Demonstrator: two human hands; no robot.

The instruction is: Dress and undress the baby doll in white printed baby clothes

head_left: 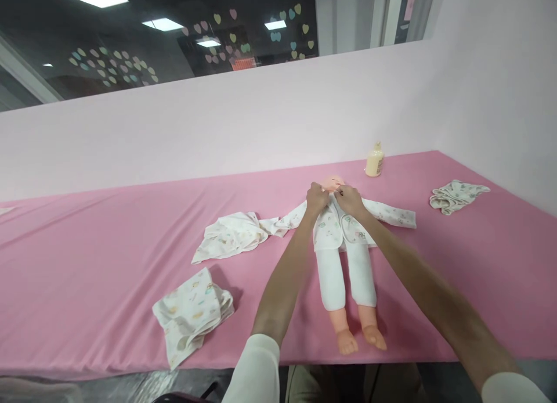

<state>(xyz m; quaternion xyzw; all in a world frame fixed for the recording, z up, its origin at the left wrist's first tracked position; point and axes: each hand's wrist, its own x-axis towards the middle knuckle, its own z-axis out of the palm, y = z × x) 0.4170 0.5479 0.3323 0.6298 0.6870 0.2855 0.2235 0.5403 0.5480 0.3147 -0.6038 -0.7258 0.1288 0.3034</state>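
A baby doll lies on its back on the pink-covered table, its feet toward me. It wears white trousers and a white printed baby jacket with the sleeves spread out to both sides. At the doll's neck, my left hand is closed on the left side of the jacket's collar. My right hand pinches the collar's other side, close beside it. Both hands partly hide the doll's head and the collar. The jacket's front edges hang slightly apart below my hands.
Crumpled white printed cloth lies by the jacket's left sleeve. A folded printed cloth is nearer me at left. Another folded cloth lies far right. A pump bottle stands behind, near the white wall.
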